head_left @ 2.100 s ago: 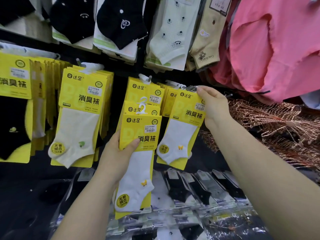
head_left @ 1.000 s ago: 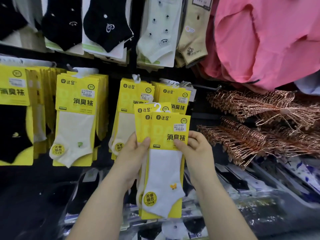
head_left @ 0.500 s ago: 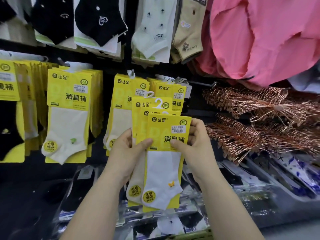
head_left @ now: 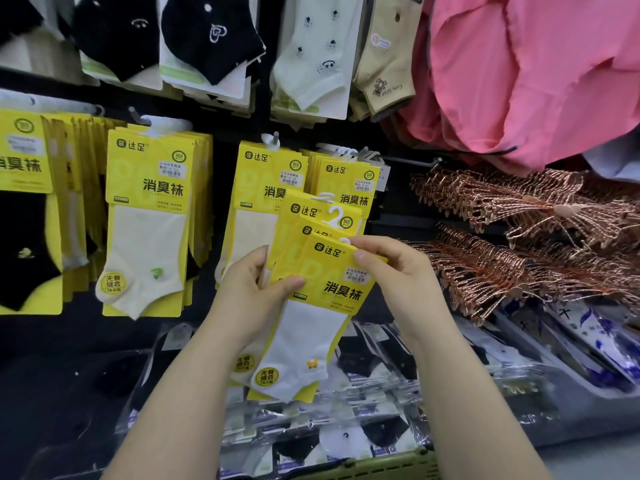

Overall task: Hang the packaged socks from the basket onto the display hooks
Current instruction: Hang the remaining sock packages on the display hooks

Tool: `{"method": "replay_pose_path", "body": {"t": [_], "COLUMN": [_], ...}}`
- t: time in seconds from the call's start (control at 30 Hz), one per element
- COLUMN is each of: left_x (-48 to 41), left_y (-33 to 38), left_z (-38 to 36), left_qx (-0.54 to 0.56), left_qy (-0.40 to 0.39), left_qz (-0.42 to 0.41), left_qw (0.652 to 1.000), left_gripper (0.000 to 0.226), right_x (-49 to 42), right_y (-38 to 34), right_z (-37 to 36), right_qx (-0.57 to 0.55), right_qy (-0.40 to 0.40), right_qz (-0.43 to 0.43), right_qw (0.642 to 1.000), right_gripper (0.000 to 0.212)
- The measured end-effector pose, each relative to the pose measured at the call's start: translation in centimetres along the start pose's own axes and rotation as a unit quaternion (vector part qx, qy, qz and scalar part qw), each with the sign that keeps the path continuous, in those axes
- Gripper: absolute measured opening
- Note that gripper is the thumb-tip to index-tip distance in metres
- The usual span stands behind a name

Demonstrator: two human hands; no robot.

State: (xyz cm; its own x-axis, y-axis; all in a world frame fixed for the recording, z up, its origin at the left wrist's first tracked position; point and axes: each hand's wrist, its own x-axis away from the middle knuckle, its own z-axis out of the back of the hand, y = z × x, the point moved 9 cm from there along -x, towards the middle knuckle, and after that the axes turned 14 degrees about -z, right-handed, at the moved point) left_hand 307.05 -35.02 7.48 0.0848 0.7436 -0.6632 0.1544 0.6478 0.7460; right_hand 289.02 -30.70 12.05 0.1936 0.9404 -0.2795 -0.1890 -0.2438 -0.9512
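My left hand (head_left: 252, 289) grips a fanned stack of yellow sock packs (head_left: 311, 306) by its left edge, thumb across the front pack. My right hand (head_left: 391, 268) pinches the top right corner of the front pack, next to its white plastic hanger. The front pack shows a white ankle sock with a small yellow butterfly. Behind the stack, matching yellow packs hang in rows on display hooks (head_left: 275, 138), one row (head_left: 349, 181) directly behind my hands. A green basket rim (head_left: 381, 469) shows at the bottom edge.
Black and pale socks hang on the upper rail (head_left: 207, 32). Pink garments (head_left: 526, 71) hang at the upper right. Copper wire hangers (head_left: 519, 237) lie stacked to the right. Clear-bagged socks (head_left: 346, 410) fill the shelf below.
My right hand came down from the hook to the stack in my left hand and has slid up to the front pack's top corner. The packs have fanned apart.
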Motion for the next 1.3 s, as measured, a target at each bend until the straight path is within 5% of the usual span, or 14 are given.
{"method": "replay_pose_path", "body": {"t": [0.37,0.77,1.1,1.3], "left_x": [-0.2,-0.5,-1.2,-0.9], "left_y": [0.1,-0.9,-1.3,-1.8], "left_z": [-0.3,4.9,4.4,3.4], "left_qx": [-0.014,-0.07,-0.029,0.006], "left_qy": [-0.011,0.146,0.105,0.101], "left_qz": [0.012,0.006,0.025,0.058], "left_qw": [1.0,0.987,0.994,0.993], "left_gripper": [0.023,0.02,0.019,0.018], "right_x": [0.1,-9.6,-14.8,-12.2], "right_y": [-0.9,-6.3,-4.8,-5.5], "right_z": [1.0,3.3,0.4,2.4], "right_qx": [-0.028,-0.005,-0.036,0.023], "right_qy": [0.077,0.178,0.121,0.251], "right_qz": [0.019,0.02,-0.071,-0.006], "right_qw": [0.996,0.984,0.989,0.968], "right_gripper": [0.014,0.011,0.022,0.012]}}
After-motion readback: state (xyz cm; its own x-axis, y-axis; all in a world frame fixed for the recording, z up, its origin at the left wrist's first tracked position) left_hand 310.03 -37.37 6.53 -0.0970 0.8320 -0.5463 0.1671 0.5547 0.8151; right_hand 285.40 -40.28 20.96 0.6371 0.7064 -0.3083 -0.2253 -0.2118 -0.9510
